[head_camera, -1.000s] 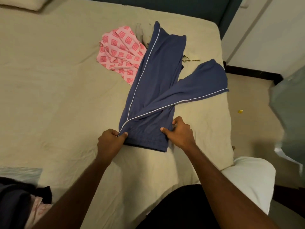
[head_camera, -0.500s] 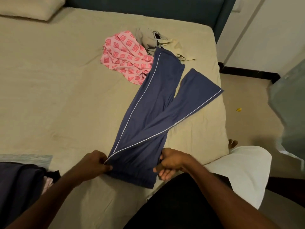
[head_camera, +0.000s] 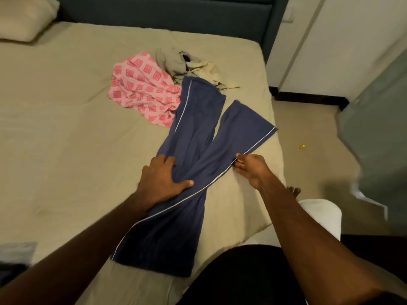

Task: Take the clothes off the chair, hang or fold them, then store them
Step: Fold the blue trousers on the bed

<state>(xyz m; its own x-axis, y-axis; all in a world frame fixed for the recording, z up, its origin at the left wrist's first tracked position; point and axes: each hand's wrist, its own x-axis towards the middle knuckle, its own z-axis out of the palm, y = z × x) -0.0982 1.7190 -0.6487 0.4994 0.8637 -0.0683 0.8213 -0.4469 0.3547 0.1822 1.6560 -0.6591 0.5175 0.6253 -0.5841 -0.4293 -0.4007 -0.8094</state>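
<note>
Navy blue trousers (head_camera: pixel 193 137) with white side piping lie spread on the bed (head_camera: pixel 66 128), legs pointing away and splayed apart, waist near the front edge. My left hand (head_camera: pixel 161 178) lies flat on the left leg, fingers straight, pressing the cloth down. My right hand (head_camera: pixel 250 166) pinches the piped edge of the right leg about halfway along. Beyond the trousers lies a crumpled pink patterned garment (head_camera: pixel 143 89) and a bunched beige garment (head_camera: pixel 189 64).
A pillow (head_camera: pixel 24 18) sits at the bed's far left, against the dark headboard (head_camera: pixel 167 12). Dark clothes (head_camera: pixel 11 267) show at the lower left edge. To the right are bare floor (head_camera: pixel 312 150), a small yellow object (head_camera: pixel 302 147), a white wall and a grey door.
The trousers were pulled toward me across the bed. Both hands left the waistband: the left now presses on the left leg, the right has reached out to pinch the right leg's edge.
</note>
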